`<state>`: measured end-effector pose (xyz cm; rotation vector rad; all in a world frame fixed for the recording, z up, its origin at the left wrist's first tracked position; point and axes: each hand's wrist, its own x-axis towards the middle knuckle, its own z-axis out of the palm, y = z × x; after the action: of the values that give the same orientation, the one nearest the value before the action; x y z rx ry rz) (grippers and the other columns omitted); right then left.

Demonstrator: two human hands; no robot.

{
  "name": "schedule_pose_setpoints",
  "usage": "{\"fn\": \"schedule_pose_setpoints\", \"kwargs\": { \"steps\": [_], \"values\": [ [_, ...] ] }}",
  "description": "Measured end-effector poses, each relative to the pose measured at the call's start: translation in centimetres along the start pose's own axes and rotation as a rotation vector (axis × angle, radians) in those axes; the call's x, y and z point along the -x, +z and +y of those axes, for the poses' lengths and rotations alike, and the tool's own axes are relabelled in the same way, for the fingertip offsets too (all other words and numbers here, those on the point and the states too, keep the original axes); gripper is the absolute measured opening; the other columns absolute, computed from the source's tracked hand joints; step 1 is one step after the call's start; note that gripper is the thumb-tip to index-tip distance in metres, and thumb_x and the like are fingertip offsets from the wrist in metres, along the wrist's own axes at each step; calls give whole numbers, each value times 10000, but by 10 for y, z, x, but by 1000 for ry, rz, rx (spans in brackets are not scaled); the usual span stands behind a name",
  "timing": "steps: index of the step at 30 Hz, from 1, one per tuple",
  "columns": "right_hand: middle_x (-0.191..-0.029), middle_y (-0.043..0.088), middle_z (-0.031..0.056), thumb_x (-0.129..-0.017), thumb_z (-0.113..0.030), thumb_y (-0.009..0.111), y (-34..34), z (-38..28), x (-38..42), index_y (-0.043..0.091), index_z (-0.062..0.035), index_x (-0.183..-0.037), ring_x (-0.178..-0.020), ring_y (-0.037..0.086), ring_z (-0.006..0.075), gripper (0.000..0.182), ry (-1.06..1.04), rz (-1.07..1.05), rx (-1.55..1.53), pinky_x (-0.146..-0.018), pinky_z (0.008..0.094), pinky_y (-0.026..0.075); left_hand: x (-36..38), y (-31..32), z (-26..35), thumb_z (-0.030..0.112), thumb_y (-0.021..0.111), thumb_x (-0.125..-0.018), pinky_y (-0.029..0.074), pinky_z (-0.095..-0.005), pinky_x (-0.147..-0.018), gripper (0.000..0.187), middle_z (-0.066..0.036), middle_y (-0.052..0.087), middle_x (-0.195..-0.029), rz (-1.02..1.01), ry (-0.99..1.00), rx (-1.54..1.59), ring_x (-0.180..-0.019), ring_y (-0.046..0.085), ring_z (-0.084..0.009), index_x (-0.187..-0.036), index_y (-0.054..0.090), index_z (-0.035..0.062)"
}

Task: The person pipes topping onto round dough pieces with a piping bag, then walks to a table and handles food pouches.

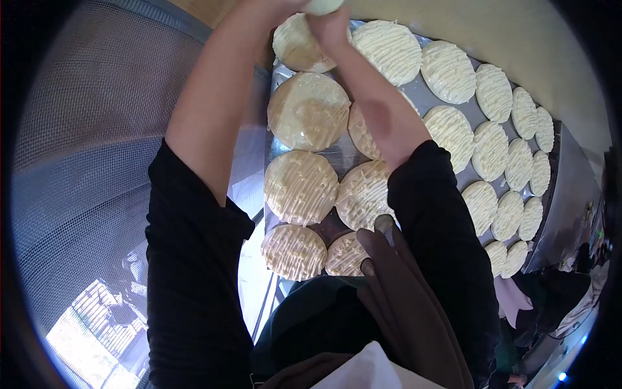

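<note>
Both my arms reach up to the top edge of the view. My left hand is mostly cut off there, beside a pale rounded object. My right hand is next to the same object, over a round flat piece with a pale topping. Just below lies a smoother, glossy round piece. Further down is a round piece with striped topping. The fingers of both hands are hidden or cut off, so their grip does not show.
Rows of striped round pieces cover a metal tray toward the right. A grey mesh surface stands on the left. A beige surface runs behind the tray. Fabric and a person's hand show at lower right.
</note>
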<state>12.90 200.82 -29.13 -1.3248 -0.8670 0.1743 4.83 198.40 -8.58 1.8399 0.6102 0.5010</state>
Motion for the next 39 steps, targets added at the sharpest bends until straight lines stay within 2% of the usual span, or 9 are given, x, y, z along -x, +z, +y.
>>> {"fn": "schedule_pose_setpoints", "kwargs": {
  "steps": [2,8,15,18,21,25,28,36,39],
  "values": [
    [-1192,495,161,-763,-52,576,-39,-21,-28,421,-33,-1199,-1123,473,273,463,405,-174,-74,-912,339,387,-4,-1,-3,292,379,-921,383,-297,-791,351,-88,515,-920,-20,35,-6,-847,466,-168,-1056,468,-20],
    [-1164,512,137,-758,-65,601,4,-18,27,425,-40,-1203,-1088,493,244,479,-264,21,239,-905,328,389,-18,-2,-14,310,389,-920,391,-294,-736,356,-68,506,-835,-97,58,-176,-786,456,-153,-1008,476,-24],
    [-886,628,50,-773,-31,603,-48,-37,-13,618,-12,-915,-785,587,128,144,199,52,-215,-648,269,463,-17,9,-15,296,396,-922,384,-285,-742,337,-56,509,-865,-84,110,-41,-807,464,-155,-1023,482,-14],
    [-1062,569,138,-676,-123,672,-26,-26,18,493,-36,-1103,-1026,538,259,471,-208,17,435,-846,333,439,-3,14,2,277,400,-921,382,-281,-780,334,-65,521,-923,-85,178,-37,-856,472,-154,-1061,480,-15],
    [-1130,534,153,-690,-123,650,-34,-29,21,472,-56,-1133,-1099,484,285,482,171,-109,291,-900,351,400,-11,12,-9,268,405,-921,372,-283,-820,332,-67,520,-962,-60,213,-41,-896,466,-151,-1082,472,-14],
    [-898,622,57,-781,-34,603,-67,-81,-7,610,-21,-941,-801,584,137,160,320,5,-109,-673,270,454,-20,14,-22,249,409,-921,359,-285,-853,327,-68,511,-1007,-145,222,66,-938,455,-157,-1113,452,-13],
    [-1109,551,151,-697,-115,636,-45,9,6,491,-49,-1108,-1070,506,299,441,-125,-49,627,-888,363,410,-8,20,-3,232,405,-922,359,-282,-860,317,-67,510,-1016,-108,142,42,-954,454,-156,-1123,444,-10],
    [-907,619,60,-777,-32,605,-66,-71,-3,601,-23,-954,-822,586,145,178,290,46,-82,-683,271,452,-14,15,-18,275,416,-922,370,-269,-824,329,-56,515,-965,-128,195,67,-908,459,-136,-1103,461,4],
    [-941,615,110,-680,-43,646,-60,-42,19,561,-9,-990,-890,595,216,323,102,-25,24,-728,322,467,-4,18,-2,265,416,-921,374,-266,-805,304,-43,513,-935,-110,149,55,-881,457,-128,-1077,472,10]
  ]
}}
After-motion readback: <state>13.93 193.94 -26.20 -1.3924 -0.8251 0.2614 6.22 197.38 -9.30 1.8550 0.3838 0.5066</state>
